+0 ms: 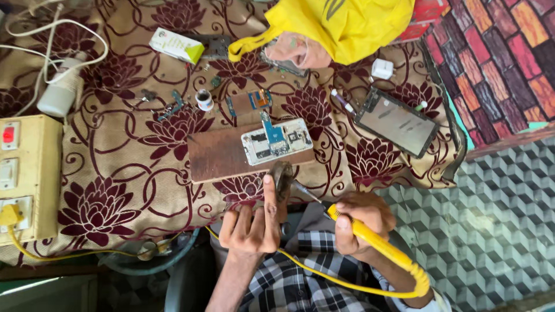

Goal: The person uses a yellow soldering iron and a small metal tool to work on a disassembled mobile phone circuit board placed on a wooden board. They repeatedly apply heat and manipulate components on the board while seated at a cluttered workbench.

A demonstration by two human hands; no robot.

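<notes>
Two hands working near the desk edge | right hand (359, 222) gripping a yellow-handled soldering iron (370, 240) | left hand (252, 222) pinching a small dark metal part (282, 176) at the iron's tip | beyond, opened white phone (277, 141) lying on a brown wooden board (222, 156)

Two bare hands, left hand (250, 225) and right hand (361, 222), no gloves, rings or watch seen. Left forearm (228, 283) bare, no sleeve in view. Right wrist ends in a light cuff (436, 301) at the frame's lower edge, mostly hidden. Lap and torso covered by checked cloth (300, 277): black, grey and white plaid with fine lines. Nails short and plain. No markings visible.
</notes>
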